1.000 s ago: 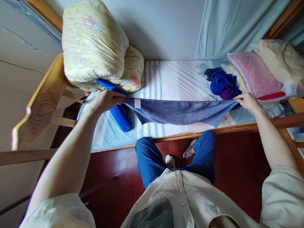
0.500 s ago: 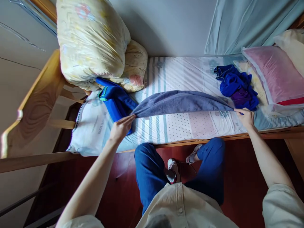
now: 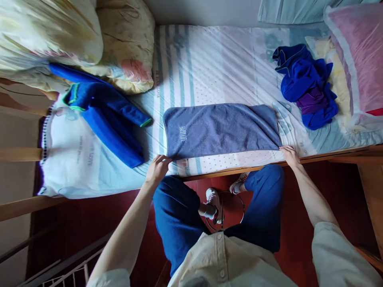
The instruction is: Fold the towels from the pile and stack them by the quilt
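A grey-blue towel [image 3: 221, 129] with small white lettering near its left end lies spread lengthwise on the bed, slightly rippled toward the right. My left hand [image 3: 158, 169] pinches its near left corner. At the near right corner, the fingers of my right hand [image 3: 290, 154] are closed on the towel's edge. Left of the towel lies a folded blue garment [image 3: 110, 115] with green trim. To the right sits a crumpled heap of blue clothes [image 3: 302, 79] with a purple piece [image 3: 312, 99] in it.
The bed's patterned sheet [image 3: 209, 59] runs along the wall. Yellow floral bedding [image 3: 125, 44] is piled at the far left, and a pink pillow [image 3: 356, 56] in a clear cover is at the right. A wooden rail [image 3: 215, 173] edges the bed above the dark red floor [image 3: 296, 207].
The towel was stretched between my hands as a narrow, sagging band; now it lies flat on the sheet. Both hands have come lower, nearer the bed's front edge. The view has shifted.
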The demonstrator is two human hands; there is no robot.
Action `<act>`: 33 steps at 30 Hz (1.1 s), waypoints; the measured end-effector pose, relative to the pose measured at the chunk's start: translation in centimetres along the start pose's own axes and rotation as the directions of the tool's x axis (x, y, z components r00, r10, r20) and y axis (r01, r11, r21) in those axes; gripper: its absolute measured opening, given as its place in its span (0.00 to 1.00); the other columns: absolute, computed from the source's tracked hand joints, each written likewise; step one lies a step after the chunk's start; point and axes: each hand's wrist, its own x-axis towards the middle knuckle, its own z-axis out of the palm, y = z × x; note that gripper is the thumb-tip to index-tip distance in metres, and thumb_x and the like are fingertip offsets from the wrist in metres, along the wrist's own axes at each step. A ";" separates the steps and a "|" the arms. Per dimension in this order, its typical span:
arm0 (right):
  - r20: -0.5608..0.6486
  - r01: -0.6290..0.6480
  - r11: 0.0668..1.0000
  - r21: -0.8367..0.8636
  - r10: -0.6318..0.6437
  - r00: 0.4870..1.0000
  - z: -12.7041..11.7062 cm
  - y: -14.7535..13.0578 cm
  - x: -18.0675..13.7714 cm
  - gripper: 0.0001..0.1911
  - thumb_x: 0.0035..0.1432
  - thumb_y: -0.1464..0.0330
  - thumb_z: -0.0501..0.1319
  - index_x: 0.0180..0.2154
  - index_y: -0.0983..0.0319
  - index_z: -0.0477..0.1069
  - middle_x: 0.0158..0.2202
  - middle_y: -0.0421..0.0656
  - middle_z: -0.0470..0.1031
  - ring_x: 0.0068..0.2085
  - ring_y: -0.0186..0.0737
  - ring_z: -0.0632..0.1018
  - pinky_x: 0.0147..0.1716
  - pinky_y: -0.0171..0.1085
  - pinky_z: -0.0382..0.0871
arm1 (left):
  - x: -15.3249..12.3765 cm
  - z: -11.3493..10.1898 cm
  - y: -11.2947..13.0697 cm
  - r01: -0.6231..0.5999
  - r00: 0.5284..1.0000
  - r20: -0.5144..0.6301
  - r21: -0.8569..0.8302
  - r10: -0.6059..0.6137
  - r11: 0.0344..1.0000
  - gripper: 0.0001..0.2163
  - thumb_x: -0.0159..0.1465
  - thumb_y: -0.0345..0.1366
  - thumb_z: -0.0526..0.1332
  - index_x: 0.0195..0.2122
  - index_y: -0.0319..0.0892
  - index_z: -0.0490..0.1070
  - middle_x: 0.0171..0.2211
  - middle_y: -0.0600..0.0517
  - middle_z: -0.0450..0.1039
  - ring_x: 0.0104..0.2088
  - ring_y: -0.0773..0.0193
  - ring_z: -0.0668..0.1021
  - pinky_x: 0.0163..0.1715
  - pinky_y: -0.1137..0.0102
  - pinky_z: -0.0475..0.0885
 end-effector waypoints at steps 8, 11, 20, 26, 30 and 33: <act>0.057 0.102 0.987 -0.126 -0.095 0.994 -0.2 -0.2 -1.6 0.28 0.57 0.85 0.52 0.47 0.60 0.84 0.46 0.50 0.86 0.50 0.49 0.81 0.56 0.44 0.74 | -1.8 -0.2 -2.3 -0.043 0.990 0.130 -0.062 0.051 0.997 0.18 0.66 0.34 0.52 0.35 0.45 0.83 0.32 0.42 0.78 0.39 0.50 0.79 0.42 0.59 0.78; 0.084 0.128 0.984 -0.122 -0.118 0.989 -0.3 -0.6 -2.7 0.28 0.59 0.85 0.50 0.45 0.60 0.84 0.45 0.49 0.85 0.50 0.48 0.80 0.56 0.43 0.73 | -2.4 -0.2 -3.3 -0.079 0.985 0.145 -0.101 0.094 0.992 0.17 0.64 0.33 0.53 0.36 0.49 0.84 0.31 0.45 0.78 0.37 0.51 0.79 0.40 0.61 0.78; 0.227 0.044 0.991 -0.127 -0.014 0.974 -1.8 -2.9 -3.2 0.26 0.58 0.86 0.53 0.46 0.62 0.84 0.47 0.50 0.84 0.53 0.46 0.81 0.57 0.39 0.73 | -2.7 -1.7 -3.0 -0.079 0.915 0.399 0.032 0.060 0.996 0.20 0.67 0.35 0.51 0.47 0.49 0.83 0.37 0.45 0.81 0.44 0.53 0.82 0.41 0.67 0.77; 0.510 -0.113 0.948 -0.299 0.258 0.820 -5.1 -6.3 0.9 0.27 0.57 0.85 0.59 0.52 0.60 0.83 0.52 0.52 0.83 0.51 0.50 0.84 0.51 0.40 0.76 | -0.1 -4.3 0.4 0.041 0.826 0.544 0.201 -0.147 0.979 0.18 0.65 0.32 0.55 0.46 0.42 0.85 0.43 0.39 0.84 0.45 0.43 0.85 0.44 0.55 0.80; 0.441 -0.103 0.959 -0.265 0.215 0.871 -3.9 -14.1 5.5 0.23 0.63 0.80 0.57 0.56 0.65 0.80 0.53 0.58 0.83 0.55 0.56 0.83 0.57 0.47 0.75 | 4.1 -4.2 6.3 -0.013 0.990 0.141 -0.050 0.020 0.999 0.21 0.72 0.38 0.52 0.60 0.41 0.78 0.59 0.38 0.78 0.61 0.44 0.78 0.64 0.48 0.72; 0.141 0.052 0.998 0.041 -0.057 0.988 1.0 -22.7 8.6 0.28 0.69 0.77 0.51 0.67 0.66 0.71 0.68 0.56 0.71 0.71 0.53 0.70 0.72 0.51 0.62 | 7.2 -0.8 11.6 -0.017 0.992 -0.128 -0.206 -0.010 0.979 0.25 0.75 0.41 0.52 0.70 0.42 0.67 0.72 0.40 0.64 0.73 0.47 0.65 0.73 0.45 0.59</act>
